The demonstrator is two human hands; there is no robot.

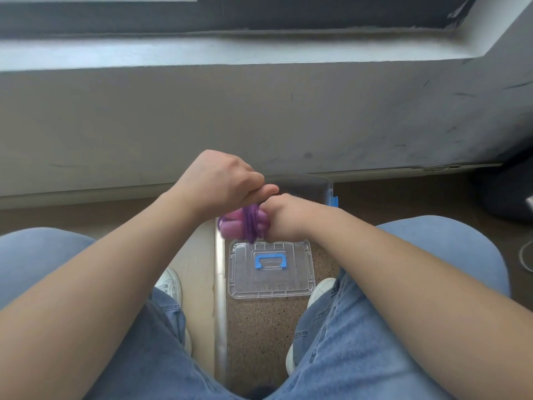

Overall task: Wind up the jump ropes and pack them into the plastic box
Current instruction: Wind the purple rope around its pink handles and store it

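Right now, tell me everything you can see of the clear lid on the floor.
The lid is a clear plastic rectangle with rounded corners, a raised rim and a ribbed surface. A blue handle lies folded flat at its centre. It rests flat on speckled brown floor, top side up, between two white shoes and apart from both. Its left edge runs along a metal floor strip. The purple rope bundle, held in both hands, hangs above its far edge; neither hand touches the lid.
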